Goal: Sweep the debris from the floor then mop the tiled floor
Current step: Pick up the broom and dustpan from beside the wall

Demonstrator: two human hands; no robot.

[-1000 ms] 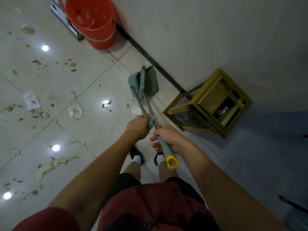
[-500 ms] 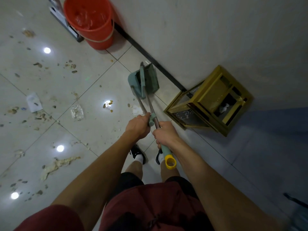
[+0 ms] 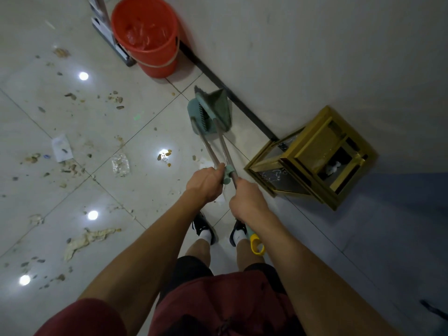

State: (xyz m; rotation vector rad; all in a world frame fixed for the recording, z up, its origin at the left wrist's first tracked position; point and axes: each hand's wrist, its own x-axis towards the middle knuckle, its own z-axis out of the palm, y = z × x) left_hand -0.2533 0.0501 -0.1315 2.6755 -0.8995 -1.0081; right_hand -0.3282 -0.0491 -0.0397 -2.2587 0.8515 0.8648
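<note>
A tiled floor (image 3: pixel 101 122) strewn with debris (image 3: pixel 87 238) filled the left of the frame; a red bucket (image 3: pixel 145 37) stood at upper centre, a gold stand (image 3: pixel 312 156) at right. At centre, the clipped-together broom (image 3: pixel 219 112) and dustpan (image 3: pixel 197 117) set, seemingly light and stiff, rested by the wall. The left hand (image 3: pixel 204 184) wrapped the dustpan's shaft, the right hand (image 3: pixel 246 202) the broom's — sensible mid-shaft grips, both arms extended downward.
</note>
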